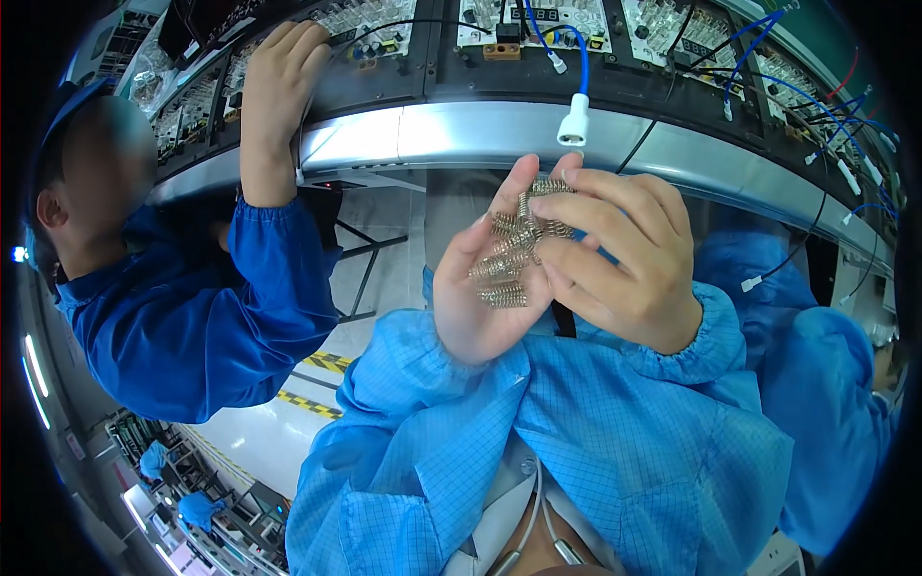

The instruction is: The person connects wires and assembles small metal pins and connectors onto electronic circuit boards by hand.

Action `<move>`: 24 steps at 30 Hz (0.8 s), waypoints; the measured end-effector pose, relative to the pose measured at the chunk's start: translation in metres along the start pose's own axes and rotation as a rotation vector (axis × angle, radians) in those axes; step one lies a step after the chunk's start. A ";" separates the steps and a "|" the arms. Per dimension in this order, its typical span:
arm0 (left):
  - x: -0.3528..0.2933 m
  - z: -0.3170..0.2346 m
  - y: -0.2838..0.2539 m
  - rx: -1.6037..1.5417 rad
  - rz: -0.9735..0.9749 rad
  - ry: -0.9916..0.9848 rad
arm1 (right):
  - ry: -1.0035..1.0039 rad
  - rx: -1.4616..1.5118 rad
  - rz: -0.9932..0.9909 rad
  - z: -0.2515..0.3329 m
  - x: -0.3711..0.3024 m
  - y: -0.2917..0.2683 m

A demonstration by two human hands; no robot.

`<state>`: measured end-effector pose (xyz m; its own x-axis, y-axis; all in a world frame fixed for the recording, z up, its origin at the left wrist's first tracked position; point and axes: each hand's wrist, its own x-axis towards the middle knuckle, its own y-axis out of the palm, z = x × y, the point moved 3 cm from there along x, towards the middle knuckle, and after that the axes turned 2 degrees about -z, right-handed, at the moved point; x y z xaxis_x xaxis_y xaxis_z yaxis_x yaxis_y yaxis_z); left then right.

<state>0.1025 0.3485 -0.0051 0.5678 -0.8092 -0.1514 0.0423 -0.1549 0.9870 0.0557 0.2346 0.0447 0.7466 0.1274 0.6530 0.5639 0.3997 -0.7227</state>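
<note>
Several metal coil springs (pixel 504 264) lie in a loose heap on the upturned palm of my left hand (pixel 480 312), which is cupped round them. My right hand (pixel 629 254) reaches over from the right side, its bent fingers and thumb pinching among the springs at the heap's right edge. Those fingertips partly cover the springs there. Both hands are held together in front of my chest, just short of the metal rail. Beyond my fingertips, a white plug connector (pixel 573 122) on a blue wire hangs over the rail.
A curved silver rail (pixel 384 134) edges the bench. Behind it stand circuit boards (pixel 538 24) with displays and clear parts in black trays. Blue and black wires (pixel 759 29) dangle at the right. A co-worker in blue (pixel 211 317) at left rests a hand (pixel 279 91) on the bench; another blue sleeve (pixel 826 403) is at right.
</note>
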 end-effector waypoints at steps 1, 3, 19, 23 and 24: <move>0.000 0.000 0.000 -0.001 -0.001 0.016 | 0.038 0.006 -0.013 0.000 0.001 0.000; 0.002 0.000 -0.001 0.019 0.005 0.036 | 0.072 0.041 -0.026 0.000 0.000 0.001; 0.000 -0.001 -0.001 -0.031 0.016 0.080 | 0.062 0.174 0.008 -0.008 -0.005 -0.008; -0.001 -0.001 -0.002 0.023 0.024 0.060 | 0.086 0.140 0.068 -0.006 -0.004 -0.002; -0.002 0.001 -0.002 0.056 0.003 0.052 | 0.108 0.134 0.095 -0.004 -0.003 -0.001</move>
<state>0.1010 0.3499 -0.0070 0.6098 -0.7793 -0.1443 -0.0046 -0.1856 0.9826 0.0543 0.2301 0.0428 0.8320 0.0753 0.5497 0.4420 0.5089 -0.7387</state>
